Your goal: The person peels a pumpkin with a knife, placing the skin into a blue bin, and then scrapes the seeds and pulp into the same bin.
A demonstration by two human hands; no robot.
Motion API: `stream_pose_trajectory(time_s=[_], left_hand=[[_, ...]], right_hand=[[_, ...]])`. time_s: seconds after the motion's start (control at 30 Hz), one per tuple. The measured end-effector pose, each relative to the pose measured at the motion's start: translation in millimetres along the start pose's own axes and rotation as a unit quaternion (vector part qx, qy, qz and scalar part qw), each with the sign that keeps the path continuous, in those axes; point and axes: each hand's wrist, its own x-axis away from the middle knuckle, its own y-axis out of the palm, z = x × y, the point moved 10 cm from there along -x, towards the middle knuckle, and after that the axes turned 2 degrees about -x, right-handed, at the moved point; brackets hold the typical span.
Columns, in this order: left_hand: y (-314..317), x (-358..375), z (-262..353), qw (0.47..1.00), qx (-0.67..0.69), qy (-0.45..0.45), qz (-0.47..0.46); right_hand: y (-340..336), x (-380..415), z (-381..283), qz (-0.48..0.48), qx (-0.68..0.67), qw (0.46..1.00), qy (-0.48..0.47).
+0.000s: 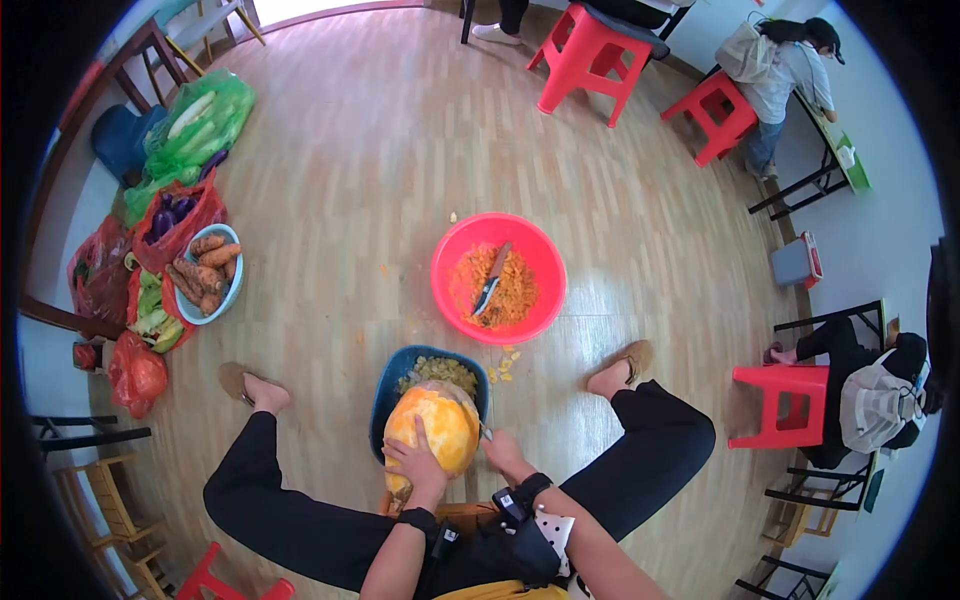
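A large peeled orange pumpkin point(445, 425) rests over a dark blue basin point(378, 400) between the knees. My left hand point(415, 464) lies on the pumpkin's lower left side with its fingers spread. My right hand point(508, 455) is closed around a small tool, whose metal end point(485, 431) shows beside the pumpkin's right edge. Pale chopped pieces point(438, 372) lie in the basin behind the pumpkin. Farther forward, a pink basin point(549, 255) holds orange shreds point(517, 285) and a knife point(492, 280) with a dark handle.
Orange scraps point(505, 362) lie on the floor between the basins. At the left stand a bowl of carrots point(212, 275) and bags of vegetables point(200, 120). People point(790, 75) sit on red stools point(600, 60) at the back and right. My feet flank the basins.
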Motion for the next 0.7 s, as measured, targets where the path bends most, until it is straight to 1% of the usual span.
stream_pose_trajectory(time_s=[0.03,0.1,0.2,0.27,0.3,0.37,0.43,0.5,0.7], left_hand=[[-2,-2,0,1.000,0.001,0.001,0.002],[-3,-4,2,1.000,0.003,0.002,0.003],[4,-9,0,1.000,0.010,-0.006,-0.009],[7,-11,-2,1.000,-0.017,-0.011,0.022],[2,-6,-2,1.000,-0.021,-0.012,0.016],[-13,1,4,0.999,-0.007,-0.006,-0.037],[-12,0,5,0.999,-0.012,-0.004,-0.037],[-12,-1,4,0.999,-0.017,-0.005,-0.036],[-2,-4,4,0.999,-0.027,-0.006,-0.021]], right_hand=[[-5,1,-11,0.000,0.000,1.000,-0.001],[-15,8,-27,0.006,0.067,0.998,-0.012],[-9,12,-25,0.000,0.085,0.996,-0.008],[-3,13,-21,-0.009,0.076,0.997,0.008],[-4,15,-19,-0.009,0.067,0.997,0.023],[-5,12,-22,-0.007,0.084,0.996,0.021],[-5,8,-29,-0.008,0.103,0.994,0.016],[-3,4,-27,-0.016,0.114,0.992,0.049],[-1,-7,-26,-0.006,0.121,0.992,0.042]])
